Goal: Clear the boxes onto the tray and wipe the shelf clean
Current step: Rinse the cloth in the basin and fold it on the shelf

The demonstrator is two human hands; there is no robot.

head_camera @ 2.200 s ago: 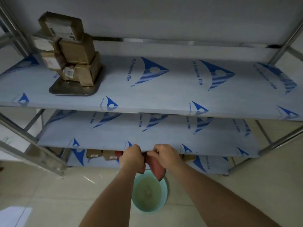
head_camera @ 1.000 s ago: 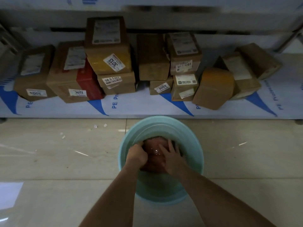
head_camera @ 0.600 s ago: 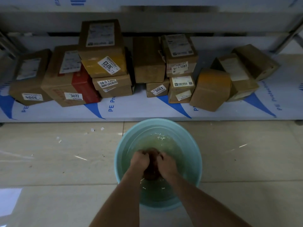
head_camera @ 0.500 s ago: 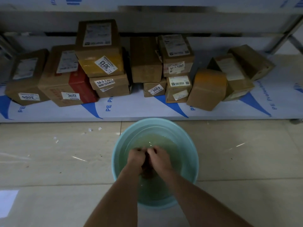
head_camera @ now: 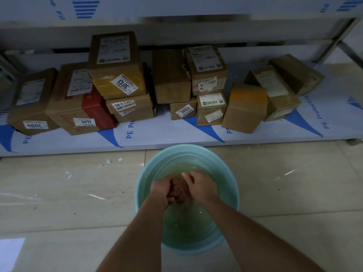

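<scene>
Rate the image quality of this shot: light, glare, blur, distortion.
Head view: dim, the boxes sit in shadow under the shelf; window glare on the floor tiles; wide-angle bending at the shelf edge; top edge smeared; hands and cloth reasonably sharp.

Boxes [head_camera: 170, 75] on shelf [head_camera: 157, 134], basin [head_camera: 141, 183] on floor [head_camera: 59, 193]

Both bare forearms reach forward and down from the bottom edge of the view, converging toward the middle. The left hand [head_camera: 162, 190] has its fingers curled inward in a tight grip, knuckles up. The right hand [head_camera: 202, 188] lies just beside it, back upward, fingers bent and wrapped the same way, its thumb pointing toward the left hand. Both wrists are angled downward, the hands nearly touching.
</scene>
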